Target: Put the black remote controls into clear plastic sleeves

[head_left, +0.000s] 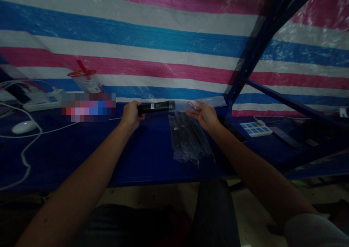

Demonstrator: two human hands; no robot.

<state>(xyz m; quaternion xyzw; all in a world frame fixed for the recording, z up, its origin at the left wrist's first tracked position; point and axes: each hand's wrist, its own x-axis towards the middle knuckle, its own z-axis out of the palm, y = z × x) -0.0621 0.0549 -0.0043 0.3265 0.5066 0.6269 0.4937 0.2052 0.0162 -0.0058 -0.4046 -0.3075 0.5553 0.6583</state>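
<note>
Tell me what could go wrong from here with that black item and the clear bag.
The clear bag might snag or crease where it meets the end of the black item in the left grip. The right grip could nudge the bagged items beside it. The left grip might also catch the white cable running close by.

Passage is available over the counter (148, 160) between the left forearm (89, 169) and the bagged dark items (188, 134); the held black item (156, 107) bars the far end. The blue frame (265, 40) obstructs the right side; the striped sheet (163, 36) closes the rear.
</note>
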